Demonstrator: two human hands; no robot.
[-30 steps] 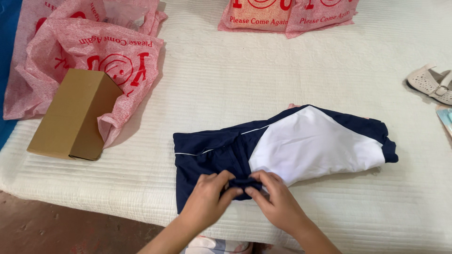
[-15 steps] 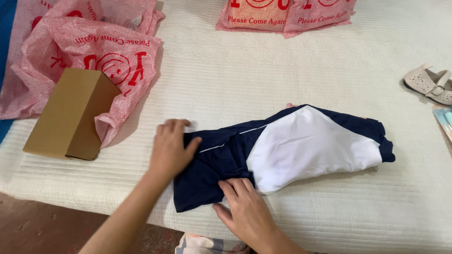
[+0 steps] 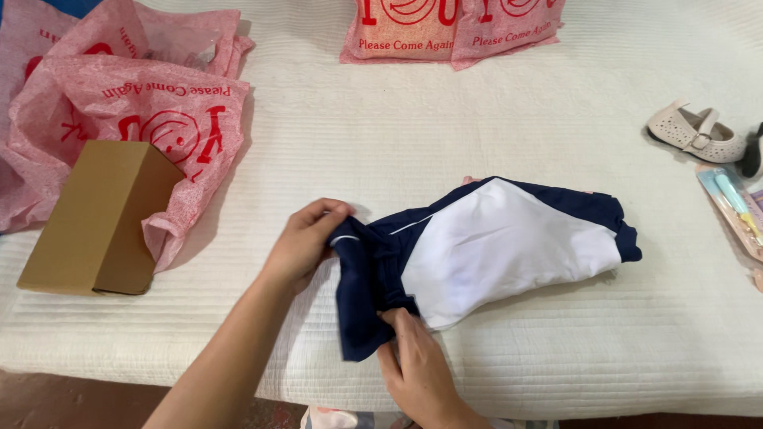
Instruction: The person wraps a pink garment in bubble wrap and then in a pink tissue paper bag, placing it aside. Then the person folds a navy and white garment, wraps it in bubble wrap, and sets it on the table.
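Note:
A navy and white garment (image 3: 509,246) lies folded on the white quilted bed (image 3: 445,135). My left hand (image 3: 306,242) grips the navy left end of the garment and lifts it off the quilt, folding it toward the white panel. My right hand (image 3: 413,369) pinches the garment's lower navy edge near the front of the bed. A bit of pink cloth peeks out at the garment's far edge.
A brown cardboard box (image 3: 95,218) sits at the left, against crumpled pink plastic bags (image 3: 151,103). Two more pink bags (image 3: 453,32) lie at the far edge. A white child's shoe (image 3: 695,133) and a packaged toothbrush (image 3: 735,206) are at the right.
My left hand went from the garment's front edge to its left end, then gripped and lifted that end inward. My right hand stayed on the lower edge. The view shifted slightly.

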